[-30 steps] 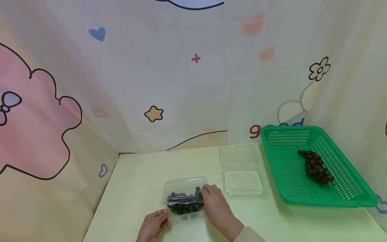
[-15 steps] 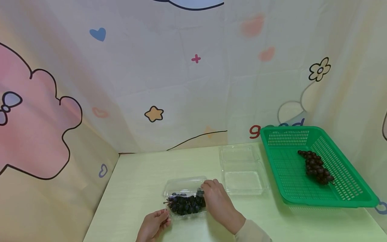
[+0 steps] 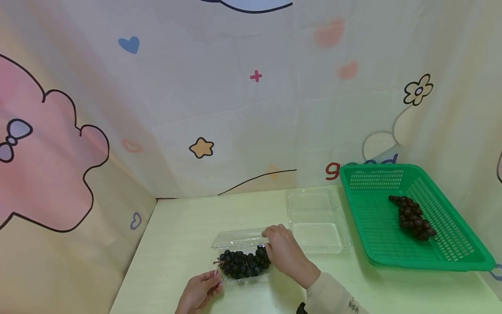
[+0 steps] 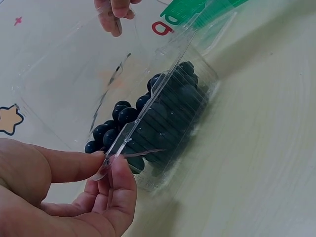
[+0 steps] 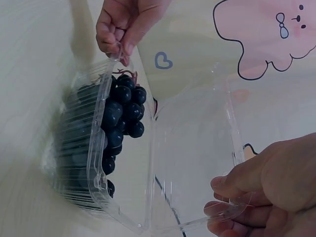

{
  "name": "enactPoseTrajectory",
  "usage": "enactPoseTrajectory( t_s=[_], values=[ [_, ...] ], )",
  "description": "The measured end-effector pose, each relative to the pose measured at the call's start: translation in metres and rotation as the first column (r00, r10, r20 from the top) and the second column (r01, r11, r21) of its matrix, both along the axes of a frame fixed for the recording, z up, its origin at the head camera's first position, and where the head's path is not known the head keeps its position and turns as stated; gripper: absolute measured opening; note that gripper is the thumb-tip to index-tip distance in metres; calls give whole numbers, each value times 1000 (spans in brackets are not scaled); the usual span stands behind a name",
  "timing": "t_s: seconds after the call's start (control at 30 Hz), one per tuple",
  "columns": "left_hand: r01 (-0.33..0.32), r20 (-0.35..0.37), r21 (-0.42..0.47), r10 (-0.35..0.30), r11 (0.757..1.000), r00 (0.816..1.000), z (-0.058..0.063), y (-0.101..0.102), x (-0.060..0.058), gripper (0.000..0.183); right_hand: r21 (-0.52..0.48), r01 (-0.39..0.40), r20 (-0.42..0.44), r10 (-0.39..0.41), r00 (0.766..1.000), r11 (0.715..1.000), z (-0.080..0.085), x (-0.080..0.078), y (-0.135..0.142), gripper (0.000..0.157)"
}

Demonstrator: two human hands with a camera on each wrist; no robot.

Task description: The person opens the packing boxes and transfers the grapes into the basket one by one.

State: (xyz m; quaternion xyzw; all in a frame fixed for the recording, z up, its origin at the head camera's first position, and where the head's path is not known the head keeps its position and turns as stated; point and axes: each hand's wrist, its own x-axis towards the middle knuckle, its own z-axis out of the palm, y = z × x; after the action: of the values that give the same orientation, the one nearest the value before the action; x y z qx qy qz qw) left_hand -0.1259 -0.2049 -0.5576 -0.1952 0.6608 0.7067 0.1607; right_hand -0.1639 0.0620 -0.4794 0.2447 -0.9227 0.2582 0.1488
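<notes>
A clear plastic clamshell box (image 5: 94, 158) holding a bunch of dark grapes (image 3: 243, 264) sits on the table before me. My left hand (image 3: 199, 291) pinches the near left corner of its base between thumb and fingers, as the left wrist view shows closely. With my right hand (image 3: 285, 253) I pinch the corner of the raised lid (image 5: 197, 148), which stands tilted up behind the grapes. A thin brown stem (image 4: 143, 154) pokes out of the bunch near my left fingertips.
Behind and to the right lies a second clear clamshell box (image 3: 317, 233), spread open. A green plastic basket (image 3: 364, 231) stands at the right with a bunch of dark reddish grapes (image 3: 412, 218) inside. A printed curtain (image 3: 235, 109) hangs along the table's back edge.
My right hand has moved up and away, swinging the lid back off the grapes, which now show uncovered from above. The left hand has kept its hold on the base corner.
</notes>
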Motion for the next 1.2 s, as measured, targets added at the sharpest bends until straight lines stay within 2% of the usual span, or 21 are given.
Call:
enactPoseTrajectory(
  t_s=[0.37, 0.6, 0.93, 1.2],
  values=[
    [4, 23, -25, -3, 1000, 1000, 2, 0, -2, 25, -108, -39, 154, 56, 987, 993, 8, -12, 5, 21],
    [18, -25, -27, -18, 999, 1000, 3, 3, -1, 21, -163, -1, 153, 26, 988, 987, 10, -24, 6, 19],
    [1, -20, -39, -2, 999, 1000, 2, 3, -1, 19, -257, 46, 129, -12, 992, 965, 4, -46, 3, 13],
    [-20, -19, -47, 19, 999, 1000, 4, 6, 0, 18, -286, 67, 143, -26, 989, 956, 0, -58, 3, 14]
  ],
)
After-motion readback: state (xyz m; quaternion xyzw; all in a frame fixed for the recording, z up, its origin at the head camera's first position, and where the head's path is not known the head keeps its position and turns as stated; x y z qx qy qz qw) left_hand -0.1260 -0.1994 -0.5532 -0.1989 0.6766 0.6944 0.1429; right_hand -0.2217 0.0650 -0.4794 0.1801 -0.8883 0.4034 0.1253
